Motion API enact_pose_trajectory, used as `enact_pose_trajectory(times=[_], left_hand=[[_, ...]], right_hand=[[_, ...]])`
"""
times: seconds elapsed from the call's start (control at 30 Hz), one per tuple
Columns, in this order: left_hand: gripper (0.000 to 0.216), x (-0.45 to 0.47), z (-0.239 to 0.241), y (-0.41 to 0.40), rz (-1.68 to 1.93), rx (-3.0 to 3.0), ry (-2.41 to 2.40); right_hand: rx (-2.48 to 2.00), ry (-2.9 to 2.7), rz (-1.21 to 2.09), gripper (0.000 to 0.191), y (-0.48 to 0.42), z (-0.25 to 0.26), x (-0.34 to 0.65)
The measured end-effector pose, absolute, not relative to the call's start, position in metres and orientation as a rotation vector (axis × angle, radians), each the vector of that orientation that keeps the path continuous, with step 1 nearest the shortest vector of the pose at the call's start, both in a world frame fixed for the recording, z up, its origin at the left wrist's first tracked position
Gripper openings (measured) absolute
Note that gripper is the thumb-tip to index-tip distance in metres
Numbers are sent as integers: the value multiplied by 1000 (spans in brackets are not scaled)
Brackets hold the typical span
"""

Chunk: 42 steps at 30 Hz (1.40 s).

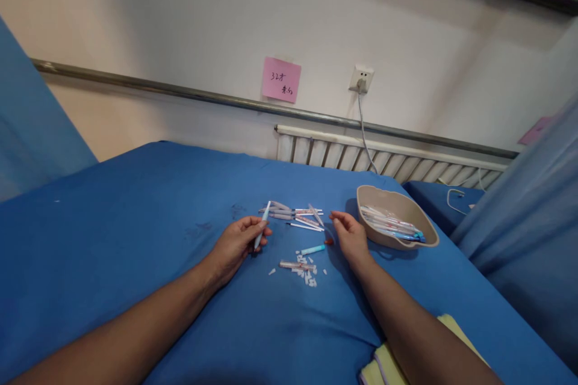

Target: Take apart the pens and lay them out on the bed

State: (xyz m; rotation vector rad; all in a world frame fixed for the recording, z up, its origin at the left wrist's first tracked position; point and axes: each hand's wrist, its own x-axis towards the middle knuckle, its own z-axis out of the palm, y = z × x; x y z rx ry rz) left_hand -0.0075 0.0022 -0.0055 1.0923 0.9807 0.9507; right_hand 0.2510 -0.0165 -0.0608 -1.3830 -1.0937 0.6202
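Between the thumb and fingers of my left hand (239, 243) is a slim pale blue pen (264, 225), tilted with its white tip upward. My right hand (351, 237) hovers left of the beige basket, fingers loosely bent and apart, holding nothing I can see. Between the hands lie several clear pen barrels (280, 214) and thin white refills (306, 225). Nearer me are a turquoise pen part (312, 249) with a small reddish-brown piece (329, 242) by its end, a clear printed barrel (297, 265), and several small white tips (309, 278) scattered about.
The beige basket (431, 236) at right holds several wrapped pens (392, 225). A folded yellow cloth (383, 367) lies under my right forearm. Behind the blue-covered surface (112, 240) stand a radiator (334, 147) and a wall with a plugged socket (361, 79). Blue curtains (533, 216) hang at both sides.
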Motion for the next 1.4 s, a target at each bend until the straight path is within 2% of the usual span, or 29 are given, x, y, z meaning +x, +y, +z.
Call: enact_pose_trajectory(times=[0.27, 0.4, 0.53, 0.77, 0.9, 1.03, 1.27, 1.4], left_hand=[[26, -7, -5, 3, 981, 1089, 999], [27, -7, -6, 3, 968, 1108, 1010], [27, -8, -6, 3, 958, 1125, 1014], [25, -7, -4, 2, 959, 1111, 1020], [26, -6, -4, 1, 962, 1104, 1021], [28, -6, -4, 2, 953, 1121, 1031], [31, -6, -8, 2, 916, 1193, 1033], [34, -5, -12, 0, 886, 1272, 1025]], right_hand=[[-1630, -1971, 244, 46, -28, -54, 243], [-1609, -2075, 240, 37, -30, -51, 240], [-1486, -2059, 280, 24, -30, -46, 238], [-1521, -1950, 209, 25, -29, -47, 238], [-1546, -2054, 189, 34, -31, -52, 236], [-1520, -2089, 238, 32, -31, -53, 235], [-1445, -1919, 332, 23, -28, -51, 235], [-1400, -1611, 346, 21, -26, -54, 238]])
